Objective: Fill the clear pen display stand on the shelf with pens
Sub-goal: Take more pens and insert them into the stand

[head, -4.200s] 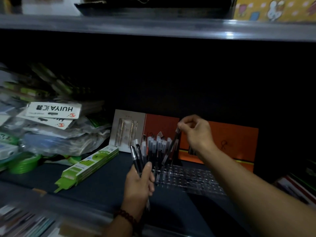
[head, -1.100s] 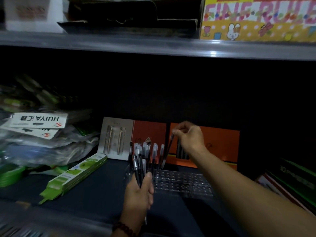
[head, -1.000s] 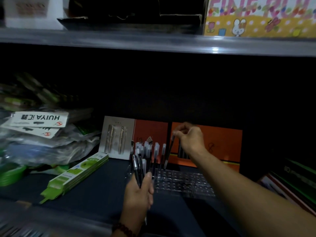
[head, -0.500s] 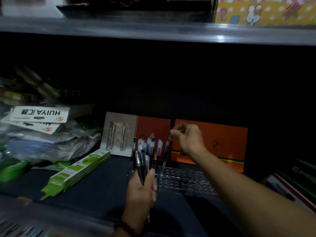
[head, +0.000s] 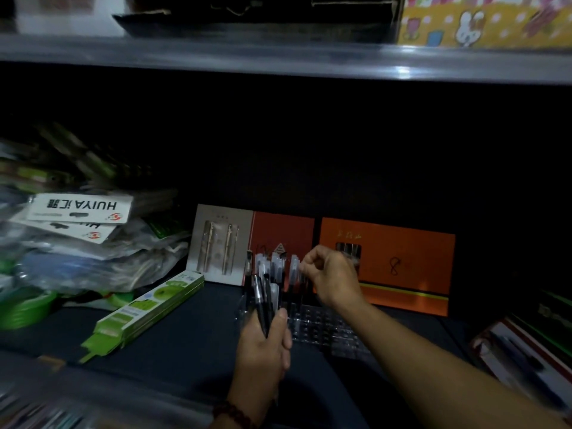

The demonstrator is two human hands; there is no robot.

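The clear pen display stand [head: 328, 328] lies on the dark shelf, its many holes bare on the right side. Several black pens with pale caps [head: 274, 267] stand upright in its left part. My left hand [head: 263, 348] is in front of the stand and grips a bunch of black pens [head: 261, 300] that point up. My right hand [head: 332, 278] reaches over the stand, its fingertips pinching the top of a black pen [head: 303, 281] that stands at the right edge of the upright group.
A green flat box [head: 148, 308] lies to the left, with a heap of plastic packs [head: 77, 243] behind it. A grey pen card [head: 223, 243] and orange boxes [head: 387, 264] lean at the back. Boxes [head: 526, 351] sit at the right. An upper shelf edge [head: 278, 61] runs overhead.
My right hand has brought its tilted pen down and upright into the stand beside the others. My left hand has stayed in place with its bunch.
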